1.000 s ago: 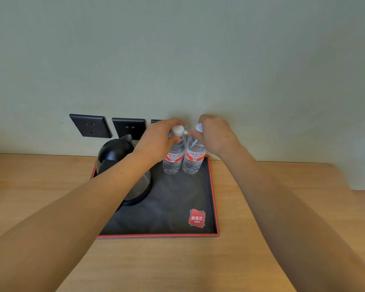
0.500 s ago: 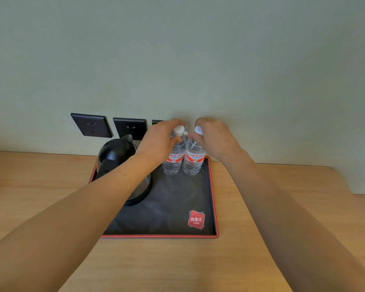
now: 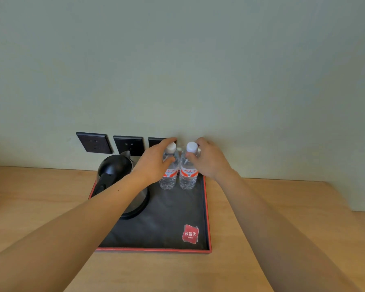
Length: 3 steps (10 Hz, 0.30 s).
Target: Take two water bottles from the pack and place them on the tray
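Note:
Two clear water bottles with white caps and red labels stand upright, side by side, at the far end of the black tray (image 3: 207,209) with its red rim. My left hand (image 3: 154,163) wraps the upper part of the left bottle (image 3: 168,179), thumb on its front. My right hand (image 3: 209,160) holds the shoulder of the right bottle (image 3: 188,179) the same way. Both bottle bases rest on the tray. The pack is out of view.
A black and steel electric kettle (image 3: 116,171) stands on the tray's left half, partly under my left forearm. Three dark wall sockets (image 3: 94,142) sit on the pale wall behind. The tray lies on a wooden counter (image 3: 282,207).
The view has shifted slightly. Both hands have slid a little lower on the bottles, leaving the caps more exposed. The bottles stay in place on the tray.

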Available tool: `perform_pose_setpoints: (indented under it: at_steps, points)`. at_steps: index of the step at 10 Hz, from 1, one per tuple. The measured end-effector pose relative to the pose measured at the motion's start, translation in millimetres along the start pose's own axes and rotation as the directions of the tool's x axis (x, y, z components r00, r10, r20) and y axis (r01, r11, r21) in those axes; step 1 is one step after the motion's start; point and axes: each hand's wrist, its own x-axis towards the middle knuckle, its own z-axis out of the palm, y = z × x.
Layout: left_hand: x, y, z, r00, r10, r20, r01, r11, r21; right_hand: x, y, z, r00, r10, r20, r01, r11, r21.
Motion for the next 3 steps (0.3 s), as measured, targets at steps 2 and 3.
perform_pose_setpoints:
  at_steps: [2, 3]
  points:
    - [-12, 15, -16, 0.991, -0.118, 0.058, 0.12, 0.992, -0.027, 3, 0, -12, 0.995, 0.073, 0.07, -0.079, 0.992, 0.093]
    - [-20, 30, -28, 0.98, -0.2, 0.013, 0.2, 0.971, -0.13, -3, -6, -24, 0.992, 0.098, 0.077, -0.108, 0.983, 0.147]
